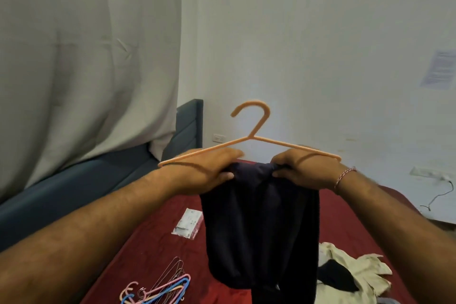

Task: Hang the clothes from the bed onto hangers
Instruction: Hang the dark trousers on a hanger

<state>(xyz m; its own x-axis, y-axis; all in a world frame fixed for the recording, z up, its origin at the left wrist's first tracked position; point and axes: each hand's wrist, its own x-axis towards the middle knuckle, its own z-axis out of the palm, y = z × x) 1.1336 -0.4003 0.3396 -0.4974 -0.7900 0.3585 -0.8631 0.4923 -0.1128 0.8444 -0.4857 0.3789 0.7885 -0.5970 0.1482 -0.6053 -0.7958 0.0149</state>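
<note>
fingers (pixel 228 175) of both hands pinch dark garment (pixel 261 229) top | orange hanger (pixel 249 139) across knuckles, above

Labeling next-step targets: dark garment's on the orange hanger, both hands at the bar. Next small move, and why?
Probably slide both hands outward, spreading the dark garment: it sits bunched mid-bar on the orange hanger, pinched between left hand and right hand.

Background from where I stand: grey curtain (pixel 86 57) hangs on the left, draping onto a blue padded headboard (pixel 190 126) and frame in the corner. White wall (pixel 320 32) has a socket (pixel 218 138) low by the headboard, a printed paper sheet (pixel 440 69) stuck up at far right, and a power strip (pixel 430 173) with a dark cable (pixel 441 195) trailing below. Small clear packet (pixel 188 223) with paper inside lies flat on the red sheet (pixel 153 242).
</note>
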